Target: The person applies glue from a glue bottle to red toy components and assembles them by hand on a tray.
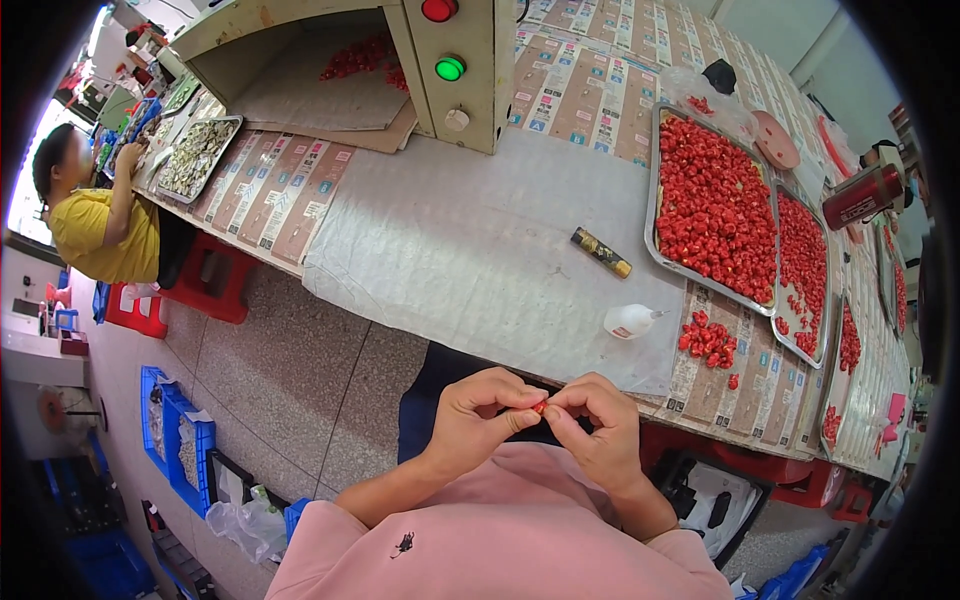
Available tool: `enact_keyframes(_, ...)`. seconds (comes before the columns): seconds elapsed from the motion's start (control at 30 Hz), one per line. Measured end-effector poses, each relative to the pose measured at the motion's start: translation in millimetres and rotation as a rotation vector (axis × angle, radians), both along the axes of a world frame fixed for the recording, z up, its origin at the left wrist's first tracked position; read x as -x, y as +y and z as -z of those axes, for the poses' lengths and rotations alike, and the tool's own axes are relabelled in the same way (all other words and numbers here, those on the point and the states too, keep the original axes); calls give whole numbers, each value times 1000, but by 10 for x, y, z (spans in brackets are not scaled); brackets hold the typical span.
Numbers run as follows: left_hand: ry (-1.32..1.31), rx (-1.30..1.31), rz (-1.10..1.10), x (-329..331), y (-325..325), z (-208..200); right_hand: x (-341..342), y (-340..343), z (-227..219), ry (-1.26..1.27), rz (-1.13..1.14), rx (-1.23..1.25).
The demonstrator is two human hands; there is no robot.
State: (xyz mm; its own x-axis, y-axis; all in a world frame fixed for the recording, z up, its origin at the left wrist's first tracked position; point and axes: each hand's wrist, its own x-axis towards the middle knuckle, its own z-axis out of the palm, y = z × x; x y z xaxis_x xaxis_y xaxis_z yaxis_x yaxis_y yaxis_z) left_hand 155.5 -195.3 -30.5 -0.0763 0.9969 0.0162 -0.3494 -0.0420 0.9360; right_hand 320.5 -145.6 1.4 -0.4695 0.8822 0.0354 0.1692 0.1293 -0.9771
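In front of my chest, both hands pinch one small red piece [540,407] between thumbs and fingertips; its exact kind is too small to make out. My left hand [478,420] is closed on its left side, my right hand [602,425] on its right. Past the table edge, a loose pile of similar shiny red pieces [708,342] lies to the right of my hands. Beside that pile, a white squeeze bottle [632,321] with a thin nozzle lies tilted on its side. Farther off rests a dark tube with gold patterning [601,252].
Metal trays [652,200] full of red pieces stand on the right. A beige machine [455,80] with red and green buttons occupies the back, red pieces inside its opening. At far left a person in yellow [105,225] sits by another tray [233,128]. Blue crates [180,440] stand on the floor.
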Motion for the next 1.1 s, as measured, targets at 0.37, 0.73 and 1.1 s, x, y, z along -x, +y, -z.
enact_keyframes(0.37, -9, 59, 3, -27, 0, -10, -10, -24, 33, 12, 15, 19)
enact_keyframes(0.73, -53, 99, -19, -28, -16, 19, 44, -32, 69, 50, 80, 63)
enact_keyframes(1.1, -56, 134, -1, -25, -4, 15, 35, -30, 102, 58, 85, 55)
